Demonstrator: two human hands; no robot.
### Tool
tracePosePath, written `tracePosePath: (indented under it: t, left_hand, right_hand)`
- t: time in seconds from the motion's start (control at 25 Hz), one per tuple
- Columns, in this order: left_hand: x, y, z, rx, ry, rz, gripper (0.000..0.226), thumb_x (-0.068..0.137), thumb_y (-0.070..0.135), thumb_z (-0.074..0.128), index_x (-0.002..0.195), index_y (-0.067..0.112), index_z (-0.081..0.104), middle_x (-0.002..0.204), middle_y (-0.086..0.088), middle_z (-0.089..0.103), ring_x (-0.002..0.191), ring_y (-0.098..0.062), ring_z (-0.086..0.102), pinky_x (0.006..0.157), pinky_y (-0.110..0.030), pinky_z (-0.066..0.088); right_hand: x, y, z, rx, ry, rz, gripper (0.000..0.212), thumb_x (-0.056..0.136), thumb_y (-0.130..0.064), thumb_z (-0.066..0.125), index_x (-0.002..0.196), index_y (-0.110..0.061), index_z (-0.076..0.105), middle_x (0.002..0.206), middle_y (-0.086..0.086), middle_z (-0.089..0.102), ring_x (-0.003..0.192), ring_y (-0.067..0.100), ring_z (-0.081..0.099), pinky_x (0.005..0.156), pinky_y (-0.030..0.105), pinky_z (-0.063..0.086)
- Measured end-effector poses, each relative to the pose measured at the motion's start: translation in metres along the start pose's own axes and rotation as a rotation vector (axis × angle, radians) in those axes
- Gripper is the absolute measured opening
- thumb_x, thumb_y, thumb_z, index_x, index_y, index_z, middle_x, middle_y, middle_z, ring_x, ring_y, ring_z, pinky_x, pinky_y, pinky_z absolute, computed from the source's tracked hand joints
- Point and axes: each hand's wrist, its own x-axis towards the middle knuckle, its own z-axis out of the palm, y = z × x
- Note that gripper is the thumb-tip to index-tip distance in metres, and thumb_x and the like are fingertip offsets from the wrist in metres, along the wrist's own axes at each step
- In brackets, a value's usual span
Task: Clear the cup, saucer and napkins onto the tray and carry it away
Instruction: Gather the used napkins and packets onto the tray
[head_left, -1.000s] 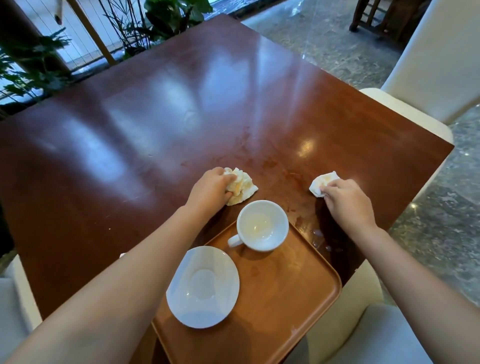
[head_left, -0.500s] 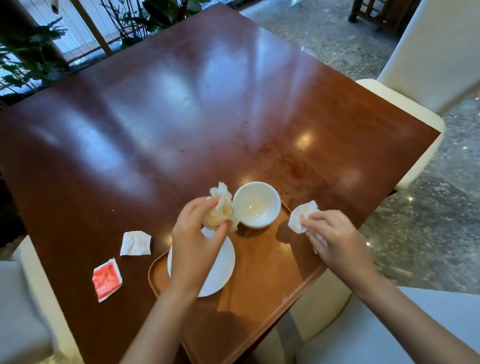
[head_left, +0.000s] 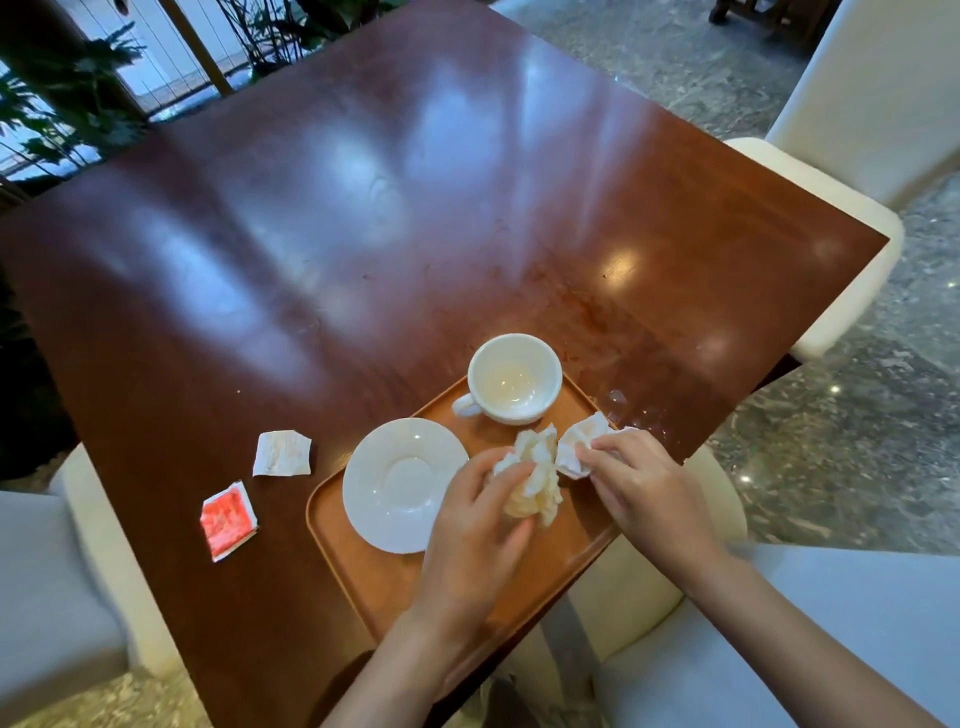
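Tray (head_left: 363, 577) sits at the table's (head_left: 363, 234) near edge. Cup (head_left: 514, 378) on tray's far corner, empty, upright. Saucer (head_left: 402, 483) on tray's left part. Left hand (head_left: 480, 525) pinching a crumpled napkin (head_left: 535, 480) over tray middle. Right hand (head_left: 641, 480) pinching a smaller napkin (head_left: 582, 441) at tray's right edge; the napkins touch. Two packets left of tray on the table: white one (head_left: 282, 453), red one (head_left: 228, 519).

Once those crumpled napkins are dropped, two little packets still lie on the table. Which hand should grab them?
Probably the left hand. The torn white paper packet and the red packet lie on the dark wooden table left of the brown tray, on that hand's side. The right hand would have to cross over the tray.
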Motion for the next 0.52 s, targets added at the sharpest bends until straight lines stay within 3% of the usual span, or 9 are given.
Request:
tracePosePath:
  t: [0.12,0.2,0.4,0.52]
  left_hand:
    - [0.011,-0.009,0.003,0.199,0.002,-0.124,0.043,0.077,0.017,0.074,0.116,0.026,0.060,0.133,0.002,0.051,0.120,-0.016,0.047,0.090,-0.030,0.045]
    - [0.014,-0.009,0.009,0.384,-0.076,-0.074,0.042,0.075,0.018,0.075,0.115,0.020,0.062,0.133,-0.006,0.053,0.121,-0.026,0.047,0.094,-0.036,0.044]
    - [0.013,-0.006,0.024,0.505,-0.198,-0.046,0.044,0.085,0.013,0.065,0.128,0.013,0.054,0.136,-0.011,0.050,0.126,-0.027,0.042,0.099,-0.036,0.043]
    - [0.010,-0.003,0.020,0.513,-0.187,-0.011,0.056,0.081,0.014,0.070,0.133,0.014,0.049,0.134,-0.013,0.054,0.122,-0.030,0.050,0.094,-0.041,0.047]
  right_hand:
    - [0.000,0.003,0.003,-0.007,0.011,0.017,0.022,0.069,-0.001,0.078,0.088,-0.010,0.071,0.086,0.005,0.068,0.083,0.028,0.065,0.043,0.035,0.055]
    - [0.000,0.003,0.003,-0.038,0.007,0.015,0.021,0.069,-0.002,0.078,0.088,-0.010,0.071,0.086,0.005,0.069,0.084,0.027,0.065,0.044,0.033,0.055]
    - [0.001,0.002,0.001,-0.166,-0.054,-0.042,0.029,0.065,-0.008,0.080,0.093,-0.011,0.071,0.091,0.003,0.072,0.091,0.028,0.065,0.065,0.033,0.054]
    - [-0.002,0.000,0.002,-0.188,-0.090,-0.052,0.032,0.064,-0.011,0.081,0.095,-0.010,0.070,0.099,0.008,0.072,0.090,0.030,0.066,0.068,0.037,0.054]
